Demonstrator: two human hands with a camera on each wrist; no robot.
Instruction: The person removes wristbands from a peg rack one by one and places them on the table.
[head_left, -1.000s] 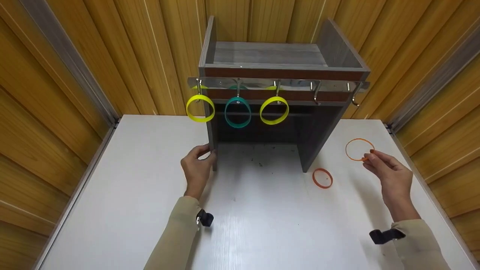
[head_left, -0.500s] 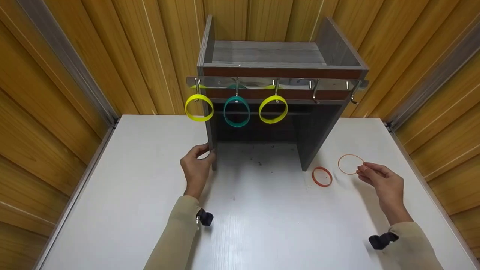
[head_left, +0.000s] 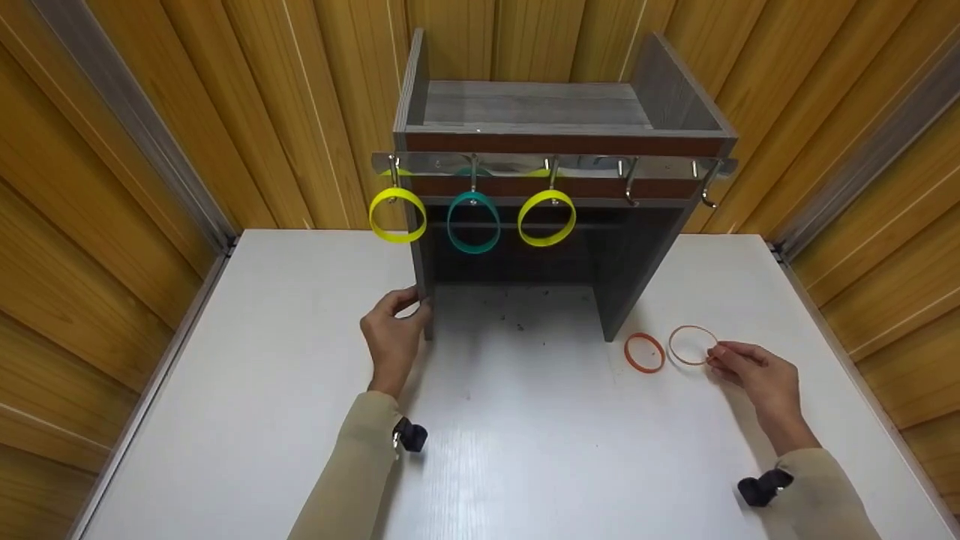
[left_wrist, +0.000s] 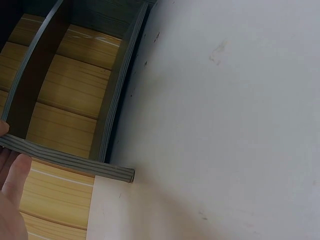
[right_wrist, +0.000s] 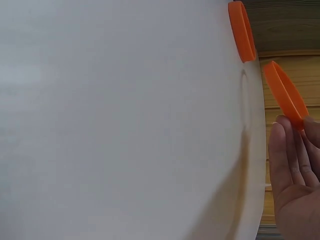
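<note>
My left hand [head_left: 392, 337] pinches the front edge of the left side panel [left_wrist: 70, 159] of a grey wooden shelf unit [head_left: 540, 129], thumb on one side and fingers on the other. At the right, my right hand [head_left: 763, 382] pinches an orange ring [right_wrist: 286, 95] by its near edge, holding it just above the table. Close to its left, a second orange ring [head_left: 644, 353] lies on the table by the unit's right panel. A metal hook rail [head_left: 592, 166] crosses the unit's front. From its hooks hang a yellow ring [head_left: 397, 237], a teal ring [head_left: 473, 248] and another yellow ring [head_left: 547, 241].
The two hooks at the right end, such as the rightmost hook [head_left: 707, 191], carry no ring. Under everything is a white table [head_left: 525, 450], with small dark specks under the unit. Wood-plank walls [head_left: 97, 187] close in the back and both sides.
My right hand has moved down and to the left with the orange ring, bringing it beside the one on the table. My left hand keeps its grip on the panel.
</note>
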